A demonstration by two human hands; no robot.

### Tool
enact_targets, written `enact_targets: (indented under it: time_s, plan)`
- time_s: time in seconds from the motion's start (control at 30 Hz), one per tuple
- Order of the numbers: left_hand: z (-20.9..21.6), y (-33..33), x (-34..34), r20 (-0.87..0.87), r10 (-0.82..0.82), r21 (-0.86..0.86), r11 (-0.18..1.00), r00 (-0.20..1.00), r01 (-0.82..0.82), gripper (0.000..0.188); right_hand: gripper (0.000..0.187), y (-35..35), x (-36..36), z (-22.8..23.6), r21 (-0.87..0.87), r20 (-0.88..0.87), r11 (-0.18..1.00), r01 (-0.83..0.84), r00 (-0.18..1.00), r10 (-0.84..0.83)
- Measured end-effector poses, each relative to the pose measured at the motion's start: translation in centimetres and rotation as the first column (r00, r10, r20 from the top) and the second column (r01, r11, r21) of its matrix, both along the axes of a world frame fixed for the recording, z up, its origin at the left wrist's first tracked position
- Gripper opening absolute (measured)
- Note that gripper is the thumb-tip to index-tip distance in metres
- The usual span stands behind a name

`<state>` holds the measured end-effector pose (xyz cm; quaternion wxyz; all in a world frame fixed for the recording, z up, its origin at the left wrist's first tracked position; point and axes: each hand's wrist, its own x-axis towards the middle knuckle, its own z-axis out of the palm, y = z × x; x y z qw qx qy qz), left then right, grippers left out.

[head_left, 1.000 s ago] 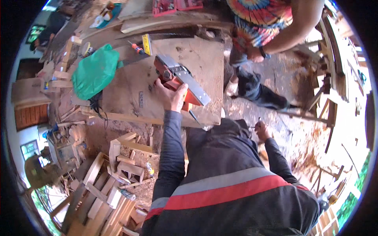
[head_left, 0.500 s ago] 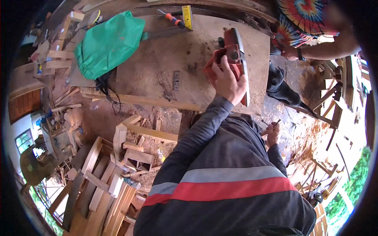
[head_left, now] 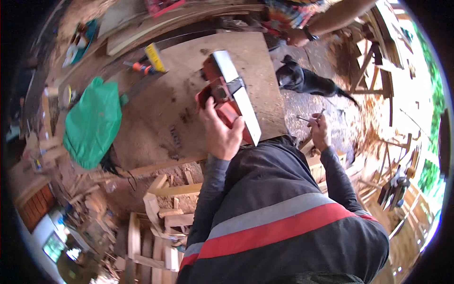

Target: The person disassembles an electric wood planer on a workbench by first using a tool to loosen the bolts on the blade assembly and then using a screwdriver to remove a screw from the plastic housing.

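A red electric hand planer (head_left: 228, 111) rests tipped on the wooden work table (head_left: 146, 135), its flat metal sole turned to the right. My left hand (head_left: 222, 135) is closed on the planer's red body, near its close end. Off the table's right edge, my right hand (head_left: 320, 135) is raised with its fingers pinched around a thin metal tool (head_left: 303, 118). One end of that tool sticks out to the left, and another dark tip shows above the fingers. Its exact kind is too small to make out.
A green bag (head_left: 92, 123) lies at the table's left, with a yellow tool (head_left: 155, 57) and an orange-handled screwdriver (head_left: 143, 68) behind. A black dog (head_left: 307, 80) stands right of the table, near another person's arm (head_left: 338, 21). Wooden frame pieces (head_left: 179, 189) crowd the lower left.
My view has swung right. My left hand stays on the planer, which now shows more of its metal sole. My right hand has risen farther out from my body with the thin tool.
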<state>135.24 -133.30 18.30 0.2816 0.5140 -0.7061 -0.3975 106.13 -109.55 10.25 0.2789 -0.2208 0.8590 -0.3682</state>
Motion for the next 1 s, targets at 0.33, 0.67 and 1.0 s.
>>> enact_targets:
  time_s: [0.33,0.67,1.0]
  plan:
    - [1.0,-4.4,-2.5,0.110,0.028,-0.061,0.998,0.993,-0.022,0.081,0.018,5.9,0.4,-0.8,0.133,0.137,0.991,-0.004,0.990,-0.015]
    - [1.3,-6.8,-4.9,0.296,0.069,-0.018,0.998,0.953,-0.066,0.061,0.022,-1.4,-0.9,4.8,0.012,0.091,0.998,-0.054,0.994,0.052]
    - [0.8,-6.7,-3.0,0.135,-0.052,0.018,0.999,0.990,0.050,0.073,0.020,-20.9,3.6,10.3,-0.269,0.159,0.916,-0.298,0.924,0.348]
